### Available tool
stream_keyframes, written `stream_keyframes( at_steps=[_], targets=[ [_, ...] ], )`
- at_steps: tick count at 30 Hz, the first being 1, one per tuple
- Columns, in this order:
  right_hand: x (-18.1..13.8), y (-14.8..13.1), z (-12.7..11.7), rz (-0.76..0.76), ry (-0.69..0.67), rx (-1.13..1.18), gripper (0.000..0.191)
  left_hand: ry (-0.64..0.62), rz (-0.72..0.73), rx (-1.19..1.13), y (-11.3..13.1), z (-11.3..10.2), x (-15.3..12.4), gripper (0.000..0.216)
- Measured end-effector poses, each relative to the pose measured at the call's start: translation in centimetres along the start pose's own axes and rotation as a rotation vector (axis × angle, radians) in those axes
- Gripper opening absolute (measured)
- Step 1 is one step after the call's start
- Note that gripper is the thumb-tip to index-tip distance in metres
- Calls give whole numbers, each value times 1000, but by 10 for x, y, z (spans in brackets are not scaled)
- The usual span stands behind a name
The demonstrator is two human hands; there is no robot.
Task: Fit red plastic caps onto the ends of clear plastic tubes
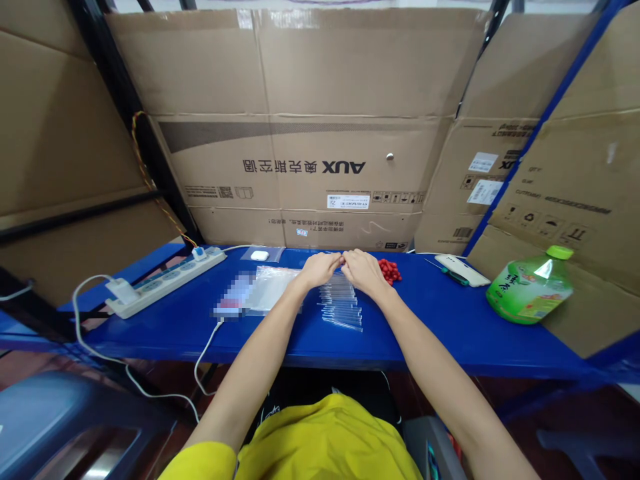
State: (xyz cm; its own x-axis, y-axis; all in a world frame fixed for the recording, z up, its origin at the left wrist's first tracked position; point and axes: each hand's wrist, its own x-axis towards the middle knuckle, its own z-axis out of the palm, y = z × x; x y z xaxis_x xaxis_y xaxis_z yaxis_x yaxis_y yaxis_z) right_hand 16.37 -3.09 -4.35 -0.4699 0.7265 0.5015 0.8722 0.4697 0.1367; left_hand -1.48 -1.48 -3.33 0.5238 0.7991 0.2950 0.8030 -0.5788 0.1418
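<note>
My left hand and my right hand meet over the far end of a row of thin clear plastic tubes. The fingertips of both are pinched close together, and whatever lies between them is too small and covered to make out. The tubes lie side by side on the blue table, their near ends fanned slightly. Just right of my right hand is a pile of small red pieces. Clear plastic bags lie flat beyond my left forearm, left of the tubes.
A pixelated phone-like item with a white cable lies left of the bags. A power strip runs along the left. At right are a white card-like item, a dark green tool and a green bottle. Cardboard walls the back.
</note>
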Motion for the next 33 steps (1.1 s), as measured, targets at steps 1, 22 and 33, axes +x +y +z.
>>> stream_keyframes(
  at_steps=[1,22,33],
  targets=[
    [0,0,0,0,-3,0,18,1,2,-10,0,0,0,44],
    [-6,18,-5,122,129,326,23,164,39,-121,6,-8,-7,30],
    [-7,12,-7,136,37,293,17,41,78,-46,7,-4,-6,36]
  ],
)
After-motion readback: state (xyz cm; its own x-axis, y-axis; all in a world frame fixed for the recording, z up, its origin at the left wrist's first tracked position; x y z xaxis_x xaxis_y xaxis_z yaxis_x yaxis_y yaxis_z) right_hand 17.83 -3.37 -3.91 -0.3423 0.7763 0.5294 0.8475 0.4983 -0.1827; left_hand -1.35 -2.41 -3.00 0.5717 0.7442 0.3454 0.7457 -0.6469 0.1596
